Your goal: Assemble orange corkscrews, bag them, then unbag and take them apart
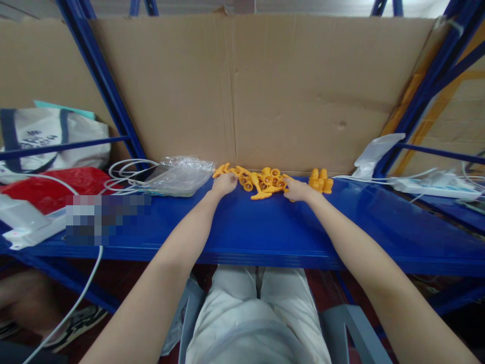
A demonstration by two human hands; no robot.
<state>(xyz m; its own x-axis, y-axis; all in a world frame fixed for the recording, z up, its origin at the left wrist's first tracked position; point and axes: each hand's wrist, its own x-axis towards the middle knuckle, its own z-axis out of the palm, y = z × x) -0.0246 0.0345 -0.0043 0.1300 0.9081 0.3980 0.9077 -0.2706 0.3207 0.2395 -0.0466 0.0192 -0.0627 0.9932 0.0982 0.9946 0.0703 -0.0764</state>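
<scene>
A heap of yellow plastic T-handled pieces point(261, 194) lies against the cardboard at the back of the blue table; several of them show round, hollow ends with a metallic-looking centre. My left hand point(226, 184) is at the heap's left end, fingers curled down over a yellow piece point(222, 170) that sticks out behind it. At the right end, my right hand point(296, 190) closes on a yellow piece, its fingertips partly hidden among the others. Just right of that hand stands a small cluster of yellow cup-like pieces point(320, 181), apart from the heap.
A tall cardboard sheet point(288, 96) closes off the back of the blue table point(261, 232). Left are a clear plastic bag point(182, 174), white cables, a red bag point(87, 184) and a power strip point(34, 227). Another white power strip point(435, 187) lies right. A person's leg shows lower left.
</scene>
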